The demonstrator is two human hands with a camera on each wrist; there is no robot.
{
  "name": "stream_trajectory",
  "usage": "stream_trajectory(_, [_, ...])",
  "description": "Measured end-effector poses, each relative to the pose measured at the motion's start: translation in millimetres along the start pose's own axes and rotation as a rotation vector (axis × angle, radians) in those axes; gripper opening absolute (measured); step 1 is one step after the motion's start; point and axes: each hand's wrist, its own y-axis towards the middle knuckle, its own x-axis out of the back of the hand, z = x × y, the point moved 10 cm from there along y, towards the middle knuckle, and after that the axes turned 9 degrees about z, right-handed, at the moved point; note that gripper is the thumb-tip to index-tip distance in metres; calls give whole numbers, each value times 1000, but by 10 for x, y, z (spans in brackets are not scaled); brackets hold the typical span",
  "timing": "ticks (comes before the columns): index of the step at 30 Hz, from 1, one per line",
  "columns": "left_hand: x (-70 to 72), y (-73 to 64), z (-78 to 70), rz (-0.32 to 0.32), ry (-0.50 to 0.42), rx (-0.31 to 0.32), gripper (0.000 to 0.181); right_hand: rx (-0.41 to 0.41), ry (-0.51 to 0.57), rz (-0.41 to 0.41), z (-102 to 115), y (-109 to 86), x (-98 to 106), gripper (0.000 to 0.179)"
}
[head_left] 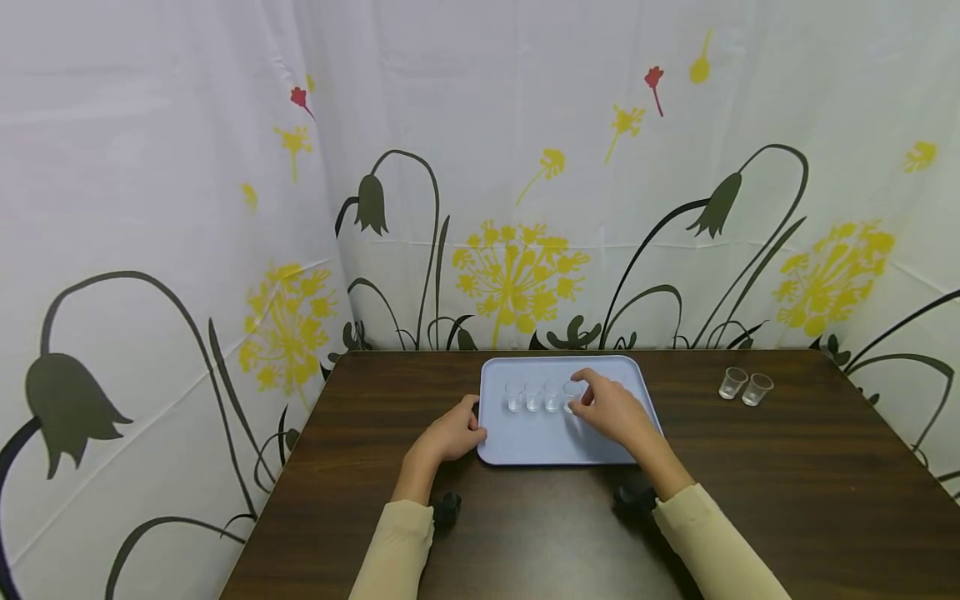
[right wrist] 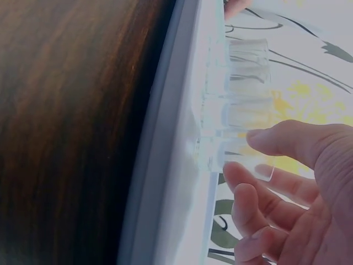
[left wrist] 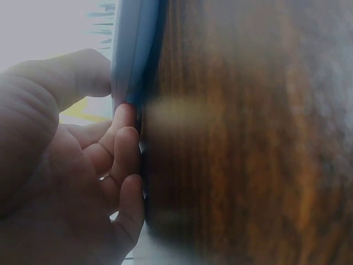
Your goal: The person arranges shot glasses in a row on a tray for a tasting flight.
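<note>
A light blue tray (head_left: 562,442) lies on the table, and several small clear shot glasses (head_left: 532,397) stand on it in a row. My left hand (head_left: 452,429) grips the tray's left edge. In the left wrist view its thumb (left wrist: 91,74) presses the rim from above, while the fingers (left wrist: 128,149) curl at the underside. My right hand (head_left: 611,408) pinches the shot glass (head_left: 569,392) at the row's right end between thumb and fingers. That glass (right wrist: 251,157) stands upright close beside its neighbour in the right wrist view.
Two more shot glasses (head_left: 745,387) stand side by side on the dark wooden table (head_left: 750,467), to the right of the tray. Behind the table hangs a white curtain (head_left: 480,108) printed with flowers. Dark straps with small devices (head_left: 633,500) sit at the wrists.
</note>
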Motion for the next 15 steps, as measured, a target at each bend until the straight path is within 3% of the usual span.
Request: stream_trajectory(15, [-12, 25, 24, 6, -21, -6, 72, 3, -21, 44, -45, -46, 60, 52])
